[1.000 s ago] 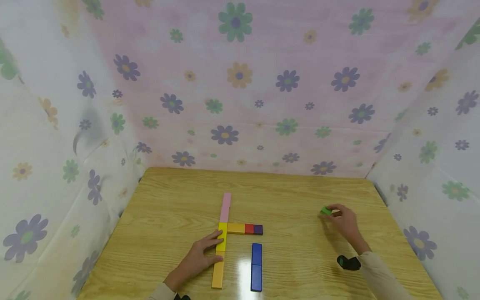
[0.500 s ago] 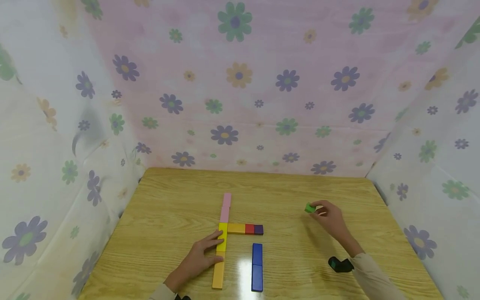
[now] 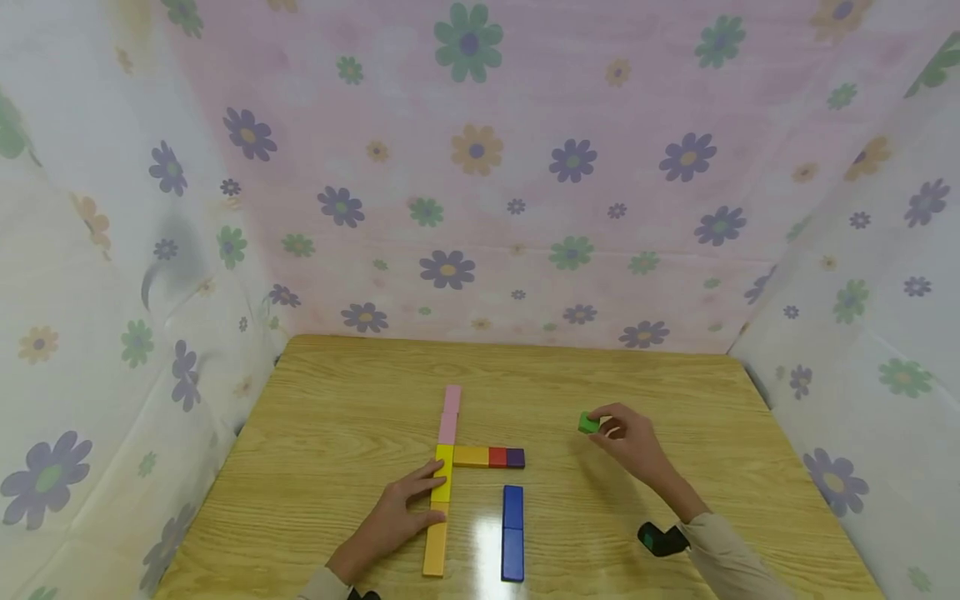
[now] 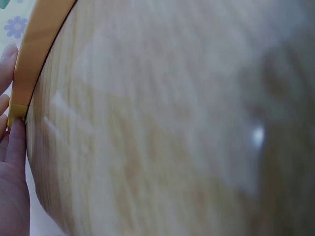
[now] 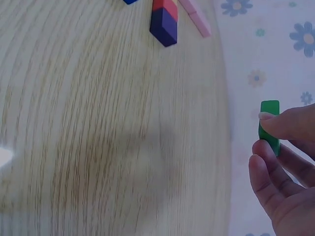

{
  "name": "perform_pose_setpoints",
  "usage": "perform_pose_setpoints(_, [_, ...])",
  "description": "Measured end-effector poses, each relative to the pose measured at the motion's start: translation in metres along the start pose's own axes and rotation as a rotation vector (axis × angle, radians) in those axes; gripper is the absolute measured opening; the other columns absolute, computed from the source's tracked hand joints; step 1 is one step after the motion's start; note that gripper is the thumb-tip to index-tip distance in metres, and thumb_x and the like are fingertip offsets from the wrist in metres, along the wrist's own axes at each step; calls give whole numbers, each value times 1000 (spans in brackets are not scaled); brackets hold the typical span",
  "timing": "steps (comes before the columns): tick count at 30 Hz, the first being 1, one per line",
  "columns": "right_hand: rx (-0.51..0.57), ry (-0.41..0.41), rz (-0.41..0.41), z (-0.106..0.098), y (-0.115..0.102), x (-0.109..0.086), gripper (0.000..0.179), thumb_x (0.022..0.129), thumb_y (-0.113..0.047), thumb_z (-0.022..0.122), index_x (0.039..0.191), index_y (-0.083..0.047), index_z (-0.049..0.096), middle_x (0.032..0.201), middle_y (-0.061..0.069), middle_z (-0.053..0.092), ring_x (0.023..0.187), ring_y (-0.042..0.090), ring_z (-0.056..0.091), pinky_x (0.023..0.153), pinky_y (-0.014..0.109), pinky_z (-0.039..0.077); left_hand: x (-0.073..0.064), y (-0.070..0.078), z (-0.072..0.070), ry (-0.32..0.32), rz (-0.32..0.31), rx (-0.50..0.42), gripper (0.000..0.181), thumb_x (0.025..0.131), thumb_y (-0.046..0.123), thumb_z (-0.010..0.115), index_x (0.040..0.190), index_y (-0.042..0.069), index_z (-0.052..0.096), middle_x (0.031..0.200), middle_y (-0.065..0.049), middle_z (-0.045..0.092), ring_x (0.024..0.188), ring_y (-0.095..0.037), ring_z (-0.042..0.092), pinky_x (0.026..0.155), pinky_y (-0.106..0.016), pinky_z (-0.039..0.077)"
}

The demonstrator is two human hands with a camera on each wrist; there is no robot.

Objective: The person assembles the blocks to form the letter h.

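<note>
In the head view, a column of flat blocks runs away from me: an orange block (image 3: 435, 550), a yellow block (image 3: 444, 493) and two pink blocks (image 3: 447, 429). My left hand (image 3: 397, 510) rests along the column's left side, its extended fingers on the yellow block and its thumb touching near the orange one. To the right, my right hand (image 3: 630, 442) pinches a small green block (image 3: 588, 422) between thumb and fingers, above the table. The right wrist view also shows this green block (image 5: 269, 107), partly covered by the thumb.
A light orange block (image 3: 471, 456), a red block (image 3: 497, 457) and a dark purple block (image 3: 516, 458) form a branch right of the column. Two blue blocks (image 3: 513, 533) lie end to end below it. Flowered cloth (image 3: 480, 208) surrounds the wooden table (image 3: 360, 392).
My right hand has moved left with the green block, toward the laid blocks. The left hand and the blocks on the table have kept their places.
</note>
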State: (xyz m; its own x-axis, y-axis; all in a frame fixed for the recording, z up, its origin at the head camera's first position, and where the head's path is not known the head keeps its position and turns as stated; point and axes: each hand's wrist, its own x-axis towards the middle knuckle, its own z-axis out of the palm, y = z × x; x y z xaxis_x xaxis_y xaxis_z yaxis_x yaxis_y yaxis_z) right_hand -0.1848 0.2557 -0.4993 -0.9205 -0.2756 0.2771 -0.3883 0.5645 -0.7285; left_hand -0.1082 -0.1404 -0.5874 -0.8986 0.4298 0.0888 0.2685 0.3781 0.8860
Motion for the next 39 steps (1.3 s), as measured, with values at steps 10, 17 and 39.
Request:
perform_pose_setpoints(10, [29,-41,-69,3,-52,-2,24,78,10,71,100,7,63,86,20,63,70,27,61,59,30,55,1,1,0,12,9,25,55,83,33,71,130,9,57,147,-3,39,135,-31,33,106,-39,35])
perform_pose_setpoints(17, [66,-75,-110,13,-59,-3,24,77,11,71,100,6,63,87,21,63,69,28,61,57,31,55,0,0,1,21,20,-8,54,82,33,71,130,10,58,147,-4,40,136,-30,33,106,-41,34])
perform_pose_setpoints(39, [135,-165,-118,47,-43,-6,24,78,7,72,99,-2,65,93,14,64,71,22,62,57,31,55,-3,39,-9,16,10,4,50,83,13,73,126,-4,57,144,-16,41,133,-38,34,105,-45,35])
